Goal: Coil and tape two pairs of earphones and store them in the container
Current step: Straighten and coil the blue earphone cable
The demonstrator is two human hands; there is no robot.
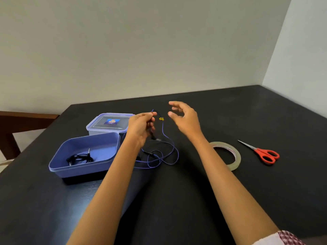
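Observation:
My left hand (141,126) pinches the blue earphones (166,138) near their top, lifted above the black table. The cable hangs down past a small yellow piece and lies in loose loops on the table. Just to the right of the raised cable, my right hand (184,119) hovers with fingers apart and holds nothing. A black pair of earphones (79,159) lies coiled inside the open blue container (58,154) at the left. A roll of clear tape (235,154) lies flat to the right of my right forearm.
Red-handled scissors (265,153) lie right of the tape, blades pointing to the far left. A closed clear box with a blue-rimmed lid (109,123) stands behind the open container. A wooden chair (17,121) is at the table's left edge. Walls border the table behind and right.

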